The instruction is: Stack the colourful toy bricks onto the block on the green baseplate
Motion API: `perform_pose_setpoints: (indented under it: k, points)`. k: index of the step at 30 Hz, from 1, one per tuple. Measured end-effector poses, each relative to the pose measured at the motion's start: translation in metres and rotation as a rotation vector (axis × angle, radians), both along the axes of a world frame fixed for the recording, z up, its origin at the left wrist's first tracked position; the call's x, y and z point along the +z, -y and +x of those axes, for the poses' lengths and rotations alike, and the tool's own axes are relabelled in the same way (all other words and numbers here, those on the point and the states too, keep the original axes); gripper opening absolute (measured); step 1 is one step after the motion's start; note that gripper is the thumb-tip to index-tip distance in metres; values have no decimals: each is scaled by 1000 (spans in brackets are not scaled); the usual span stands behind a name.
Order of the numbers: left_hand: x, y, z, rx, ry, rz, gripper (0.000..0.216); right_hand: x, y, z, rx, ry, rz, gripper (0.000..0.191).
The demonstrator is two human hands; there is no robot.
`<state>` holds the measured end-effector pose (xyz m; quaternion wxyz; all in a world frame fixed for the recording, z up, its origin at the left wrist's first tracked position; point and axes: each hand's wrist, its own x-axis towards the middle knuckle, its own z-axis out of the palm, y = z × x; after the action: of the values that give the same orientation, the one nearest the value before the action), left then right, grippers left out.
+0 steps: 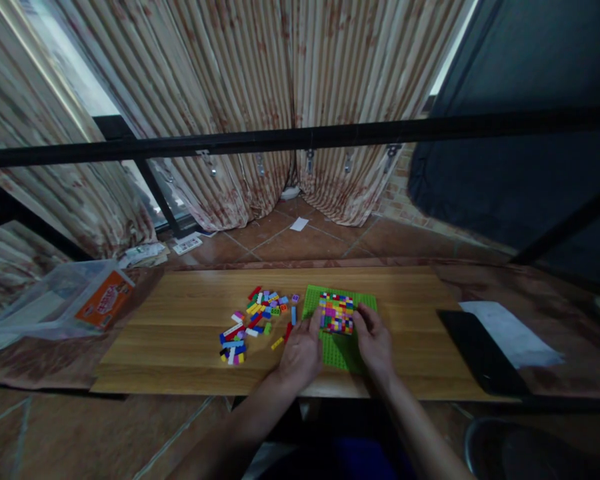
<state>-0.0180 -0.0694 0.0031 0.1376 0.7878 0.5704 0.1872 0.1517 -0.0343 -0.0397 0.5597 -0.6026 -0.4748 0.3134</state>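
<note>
Both hands (303, 348) (375, 339) prob. on brick blk (337, 313)

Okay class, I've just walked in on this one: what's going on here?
A person has both hands at a multicoloured brick block over a green baseplate on a wooden table. The left hand is at its left side and the right hand at its right; how firmly they grip is hard to tell. Loose bricks lie to the left.

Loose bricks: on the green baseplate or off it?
Off: the loose bricks lie scattered on bare wooden table, left of the green baseplate, with wood showing between them.
</note>
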Motion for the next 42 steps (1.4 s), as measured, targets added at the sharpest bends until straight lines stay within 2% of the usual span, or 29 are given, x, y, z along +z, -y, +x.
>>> perform_pose_setpoints:
  k: [5,11,17,25,29,33,38,42]
  points:
    - [-6,8,7,-26,-31,13,74,3,-1,3,55,4,5,47]
    - [0,4,7,-83,-195,7,71,4,-2,-2,59,101,2,45]
    - [1,1,9,-105,-333,103,64,6,1,-5,30,167,31,44]
    - [-2,3,9,-108,-281,82,64,3,2,-4,22,191,22,47]
    - [1,7,3,-120,-186,31,75,1,3,-2,25,181,26,47]
    - [8,1,-10,-7,-133,52,76,2,6,-1,8,195,16,45]
    - [21,-26,-44,216,-263,128,38,2,8,-1,0,234,34,44]
    - [22,-43,-63,246,-313,118,21,0,7,-2,9,213,59,43]
